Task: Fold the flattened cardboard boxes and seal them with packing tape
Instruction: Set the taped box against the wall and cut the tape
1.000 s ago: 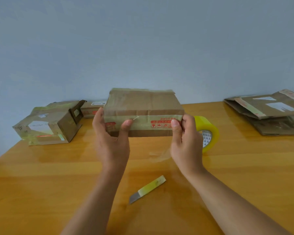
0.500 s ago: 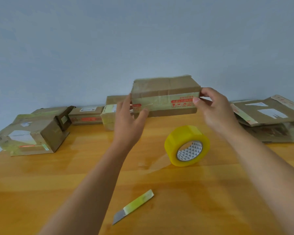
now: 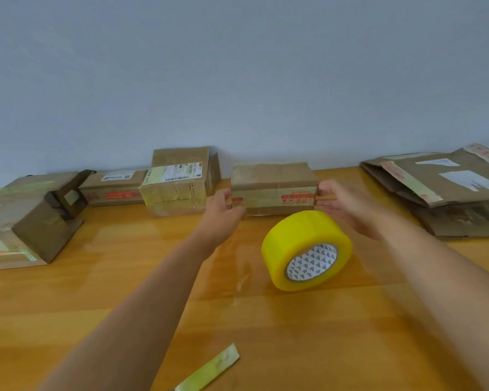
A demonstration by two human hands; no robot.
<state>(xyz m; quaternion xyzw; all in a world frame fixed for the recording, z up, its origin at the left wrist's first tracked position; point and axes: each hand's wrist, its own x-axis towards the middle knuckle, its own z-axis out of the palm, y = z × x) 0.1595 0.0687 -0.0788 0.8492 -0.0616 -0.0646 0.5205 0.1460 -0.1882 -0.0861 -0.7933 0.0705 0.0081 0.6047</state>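
The taped brown cardboard box (image 3: 273, 189) has moved from mid-air to the bench's (image 3: 96, 292) far edge; both hands' fingers (image 3: 326, 190) pinch its ends; another box likely finished.

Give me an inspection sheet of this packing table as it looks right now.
Surface: wooden table, glossy.
Job's things: sealed box held between both hands by the wall; yellow tape roll on its edge; flattened boxes stacked at right.
Clutter: finished boxes along the wall at left; utility knife at the near edge.
Grippers: left hand and right hand at the box's ends; grip blurred.
Cables: nothing seen.
Surroundings: plain pale wall.
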